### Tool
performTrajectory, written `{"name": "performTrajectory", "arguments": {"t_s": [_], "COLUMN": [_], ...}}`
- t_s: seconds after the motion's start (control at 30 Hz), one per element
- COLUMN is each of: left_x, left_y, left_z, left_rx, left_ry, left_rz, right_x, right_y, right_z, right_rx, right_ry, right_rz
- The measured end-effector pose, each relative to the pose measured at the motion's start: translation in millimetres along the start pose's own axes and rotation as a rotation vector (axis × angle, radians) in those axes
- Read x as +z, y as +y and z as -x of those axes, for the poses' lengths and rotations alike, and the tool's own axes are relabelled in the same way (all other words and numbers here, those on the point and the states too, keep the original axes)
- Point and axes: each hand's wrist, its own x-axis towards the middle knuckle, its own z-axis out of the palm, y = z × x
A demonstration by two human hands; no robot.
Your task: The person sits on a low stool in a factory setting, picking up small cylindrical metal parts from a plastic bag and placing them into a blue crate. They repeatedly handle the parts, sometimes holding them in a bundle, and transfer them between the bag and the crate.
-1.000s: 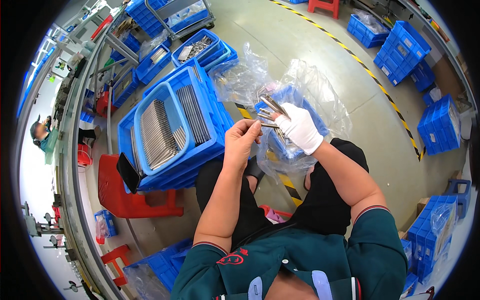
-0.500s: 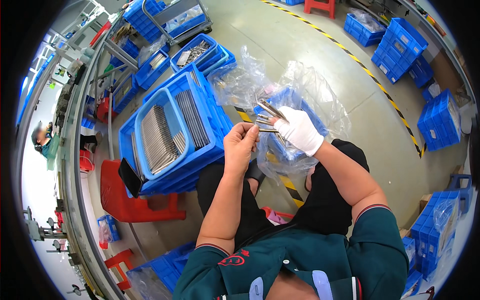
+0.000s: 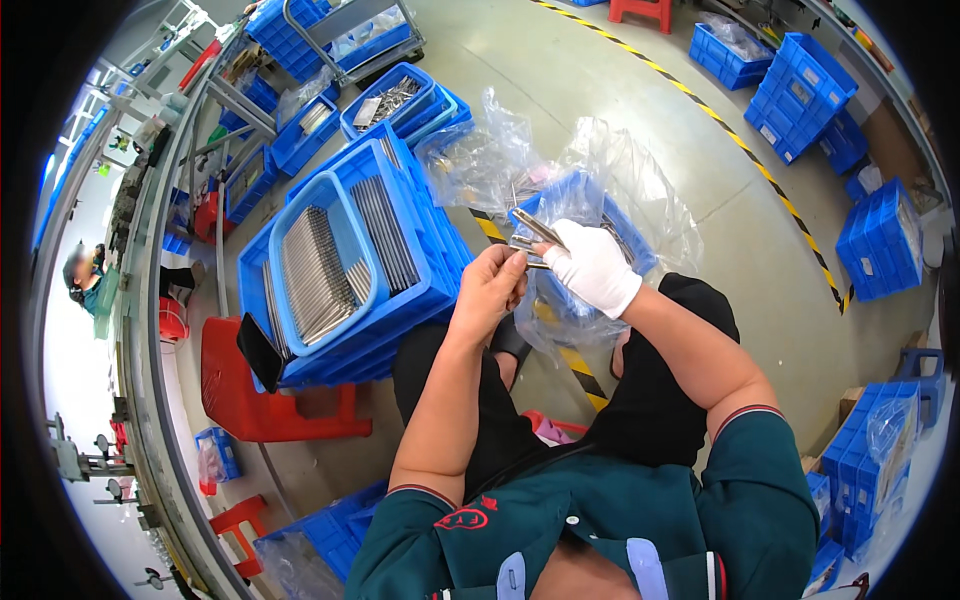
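Both forearms rise from the lower edge and meet in front of the body above the knees, elbows bent and wrists close together. The bare left hand (image 3: 490,290) is curled, its fingers (image 3: 513,272) bent and pinched toward the right hand, knuckles facing up. The right hand (image 3: 597,268) wears a white glove, its fingers closed in a grip and turned toward the left hand, nearly touching it, while the forearm behind it is bare up to a short dark green sleeve
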Motion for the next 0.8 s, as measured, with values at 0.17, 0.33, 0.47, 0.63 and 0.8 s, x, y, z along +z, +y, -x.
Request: {"name": "performTrajectory", "arguments": {"t_s": [0.17,0.33,0.47,0.63,0.8], "left_x": [-7,-30,-12,-9,-8], "left_y": [-1,19,10,6,-1], "left_z": [2,5,5,-3,-3], "left_rx": [0.136,0.254,0.155,0.083,0.041], "left_ry": [0.022,0.256,0.131,0.053,-0.034], "left_rz": [-0.342,-0.32,0.138,0.351,0.454], "right_x": [-2,-26,-23,-25,-20], "right_y": [6,17,12,0,-2], "right_z": [0,-1,1,5,5], "right_rx": [-0.077,0.045,0.038,0.135,0.099], "right_ry": [-0.036,-0.008,-0.063,-0.169,-0.18], "right_rz": [-0.041,-0.212,-0.279,-0.335,-0.271]}}
